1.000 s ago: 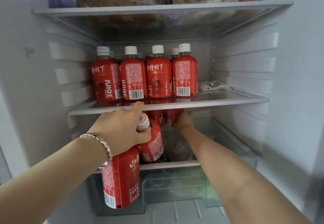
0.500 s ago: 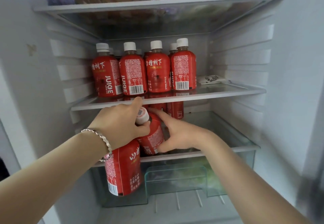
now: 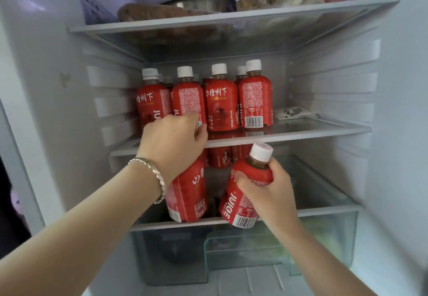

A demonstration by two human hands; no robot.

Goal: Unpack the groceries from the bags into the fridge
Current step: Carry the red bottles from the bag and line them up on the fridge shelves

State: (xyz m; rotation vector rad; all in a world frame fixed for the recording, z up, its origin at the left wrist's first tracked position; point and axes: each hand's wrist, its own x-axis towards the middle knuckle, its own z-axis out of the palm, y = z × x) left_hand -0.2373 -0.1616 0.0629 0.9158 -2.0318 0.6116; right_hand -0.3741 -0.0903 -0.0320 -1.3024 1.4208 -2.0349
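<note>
Stocking juice: left hand (image 3: 172, 140) grips a bottle (image 3: 187, 196), right hand (image 3: 266, 193) a second bottle (image 3: 240, 203); next, probably stand both upright on the lower shelf (image 3: 328, 209).

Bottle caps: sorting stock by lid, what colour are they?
White; head view shows the nearest cap best.

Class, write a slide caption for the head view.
Left hand holds one juice bottle, right hand a second bottle, before a fridge shelf of matching bottles.

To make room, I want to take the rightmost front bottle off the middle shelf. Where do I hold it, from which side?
Hold the bottle by its red body, from the right: it stands upright, neighbours crowd its left, only a flat packet lies right of it.
</note>
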